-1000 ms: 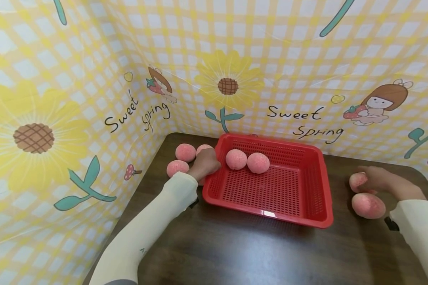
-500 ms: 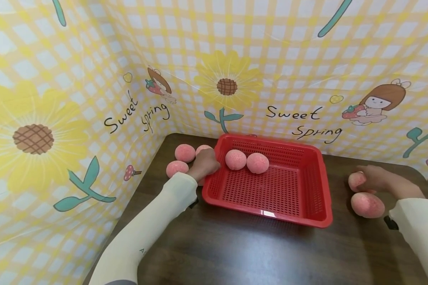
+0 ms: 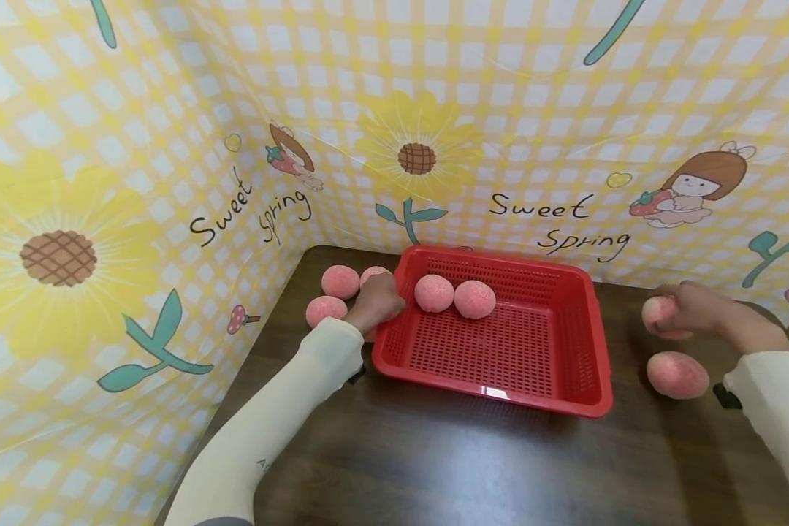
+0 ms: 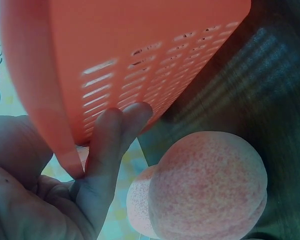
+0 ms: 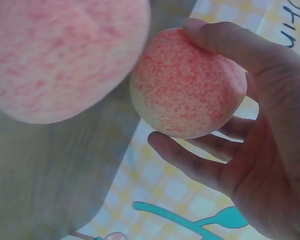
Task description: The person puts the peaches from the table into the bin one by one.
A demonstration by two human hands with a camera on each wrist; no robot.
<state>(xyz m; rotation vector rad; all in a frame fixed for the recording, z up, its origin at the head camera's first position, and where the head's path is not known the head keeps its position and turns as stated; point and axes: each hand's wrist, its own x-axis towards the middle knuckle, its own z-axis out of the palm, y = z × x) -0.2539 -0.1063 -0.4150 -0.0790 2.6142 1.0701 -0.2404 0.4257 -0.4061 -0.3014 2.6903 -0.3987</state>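
At the left rim of the red basket [image 3: 495,393], your left hand [image 3: 376,301] clamps thumb and fingers over the edge, likely to steady it; right of it, your right hand [image 3: 702,315] cups a peach [image 3: 657,315], fingers curved round, presumably against rolling.

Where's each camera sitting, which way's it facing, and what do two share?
Head: worn there, facing forward and down at the red basket; left hand, right hand and cream sleeves show.
Left wrist: worn there, facing the basket's side; left hand shows.
Right wrist: worn there, facing a held peach; right hand shows.
Head and right wrist share that peach.
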